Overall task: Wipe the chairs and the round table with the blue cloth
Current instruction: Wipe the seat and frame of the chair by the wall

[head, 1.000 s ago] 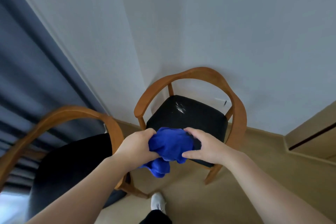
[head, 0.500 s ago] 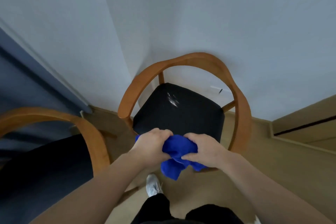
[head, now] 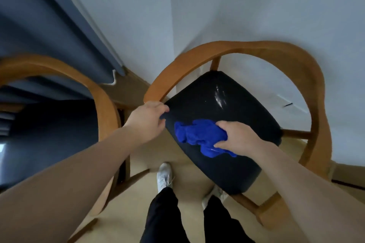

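A wooden armchair (head: 308, 69) with a curved back rail and a black padded seat (head: 223, 104) stands in the room's corner, right in front of me. The bunched blue cloth (head: 199, 134) lies on the front part of that seat. My right hand (head: 239, 137) grips the cloth and holds it against the cushion. My left hand (head: 149, 119) grips the seat's front left corner, just below the end of the armrest. A second wooden chair (head: 102, 100) with a dark seat stands to the left. The round table is out of view.
White walls meet in a corner behind the chair. A dark blue curtain (head: 49, 31) hangs at the left, reaching the floor. The floor (head: 187, 183) is beige; my legs and white shoes (head: 164, 177) stand between the two chairs.
Both hands held the cloth in the air before. Now the left hand has let go and grips the seat corner, while the right hand has brought the cloth down onto the seat. I have moved closer.
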Demonstrator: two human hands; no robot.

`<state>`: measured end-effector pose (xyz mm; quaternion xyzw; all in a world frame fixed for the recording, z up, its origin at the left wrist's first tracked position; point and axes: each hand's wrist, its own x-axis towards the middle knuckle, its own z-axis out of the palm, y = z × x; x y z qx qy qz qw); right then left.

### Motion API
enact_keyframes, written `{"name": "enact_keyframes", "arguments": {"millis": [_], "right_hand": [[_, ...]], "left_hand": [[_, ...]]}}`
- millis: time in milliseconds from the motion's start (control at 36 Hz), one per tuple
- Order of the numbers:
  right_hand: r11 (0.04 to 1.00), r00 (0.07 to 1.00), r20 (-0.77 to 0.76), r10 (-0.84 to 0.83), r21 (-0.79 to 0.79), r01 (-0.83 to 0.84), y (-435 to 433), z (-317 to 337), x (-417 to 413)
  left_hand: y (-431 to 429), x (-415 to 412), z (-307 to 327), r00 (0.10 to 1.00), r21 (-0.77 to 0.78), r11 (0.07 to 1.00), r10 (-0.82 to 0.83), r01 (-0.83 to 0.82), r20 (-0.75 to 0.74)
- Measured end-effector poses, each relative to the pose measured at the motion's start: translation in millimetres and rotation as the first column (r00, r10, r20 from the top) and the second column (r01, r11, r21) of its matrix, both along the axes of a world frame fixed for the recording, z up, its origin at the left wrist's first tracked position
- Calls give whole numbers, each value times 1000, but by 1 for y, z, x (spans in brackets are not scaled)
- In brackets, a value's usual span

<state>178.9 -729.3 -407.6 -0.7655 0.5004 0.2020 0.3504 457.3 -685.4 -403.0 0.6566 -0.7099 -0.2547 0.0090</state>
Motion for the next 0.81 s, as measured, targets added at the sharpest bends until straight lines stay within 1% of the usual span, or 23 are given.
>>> {"name": "enact_keyframes", "arguments": {"millis": [83,139,194,250,306,361,417,472,556,639,722,750,806], "right_hand": [[989,987,-56,149,27,-148,-29,-28,3],[961,957,-97,275,40,-272,-51,-46,12],[904,890,-163,426,35,-426,-72,-61,26],[838,813,-228,536,30,-545,-89,-76,43],[774,745,-276,608,0,-633,-102,-94,62],[747,729,-283,624,-58,-662,-108,-112,78],[776,766,-260,588,-87,-625,-108,-128,87],[842,830,-238,504,-75,-533,-104,-145,89],[950,943,-153,294,-66,-307,-91,-164,83],[990,992,-53,116,-73,-119,-75,-177,81],[991,998,-13,69,-113,-70,-64,-190,95],[990,997,-20,80,-117,-82,-63,-196,101],[978,984,-90,151,-129,-162,-65,-209,111]], "left_hand": [[-18,12,-20,995,-61,995,82,-79,56],[-30,18,-35,989,-87,993,90,-80,115],[-41,22,-52,979,-104,994,57,-37,194],[-48,25,-68,973,-111,994,25,0,230],[-55,27,-83,972,-123,992,15,14,236],[-62,28,-95,974,-163,986,17,20,224],[-69,30,-103,976,-206,978,9,36,215],[-76,32,-111,976,-211,976,-11,58,219],[-79,33,-120,980,-215,974,-24,67,198],[-76,32,-126,981,-243,968,-16,64,192],[-77,36,-126,981,-235,967,-54,98,188],[-78,37,-125,983,-234,967,-57,97,174],[-84,37,-123,991,-260,963,-37,70,129]]}}
